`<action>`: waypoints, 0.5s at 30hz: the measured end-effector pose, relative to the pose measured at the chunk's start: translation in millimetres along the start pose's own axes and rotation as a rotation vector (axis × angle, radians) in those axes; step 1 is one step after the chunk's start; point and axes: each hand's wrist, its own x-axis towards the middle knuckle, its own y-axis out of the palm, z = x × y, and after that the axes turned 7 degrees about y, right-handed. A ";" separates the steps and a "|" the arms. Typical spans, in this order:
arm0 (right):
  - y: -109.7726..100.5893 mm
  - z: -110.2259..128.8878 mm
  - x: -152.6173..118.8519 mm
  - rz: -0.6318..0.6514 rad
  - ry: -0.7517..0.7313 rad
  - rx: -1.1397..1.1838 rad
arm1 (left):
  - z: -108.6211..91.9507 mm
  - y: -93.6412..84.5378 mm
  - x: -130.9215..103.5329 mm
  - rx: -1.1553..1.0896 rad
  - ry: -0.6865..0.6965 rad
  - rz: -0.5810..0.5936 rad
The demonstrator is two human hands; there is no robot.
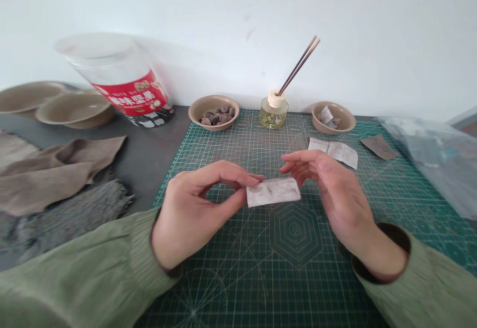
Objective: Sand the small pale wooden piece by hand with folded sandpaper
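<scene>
My left hand (201,208) pinches one end of a whitish, smudged folded strip (274,192) between thumb and fingers. Whether the strip is paper or cloth, I cannot tell. It is held above a green cutting mat (238,278). Just right of its far end is my right hand (331,194), fingers curved and apart, with nothing seen in them. Behind that hand, partly hidden, a larger creased whitish sheet (341,153) lies on the mat.
At the back stand a bowl of dark lumps (219,117), a reed diffuser (274,112) and a bowl with whitish pieces (337,119). Left are brown bowls (76,112), a plastic tub (126,89) and cloths (55,169). Right are a brown scrap (380,147) and clear plastic (436,154).
</scene>
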 end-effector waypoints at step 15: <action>0.6 3.1 1.9 0.095 0.079 -0.089 | -4.2 -1.5 2.1 -0.145 -0.212 0.092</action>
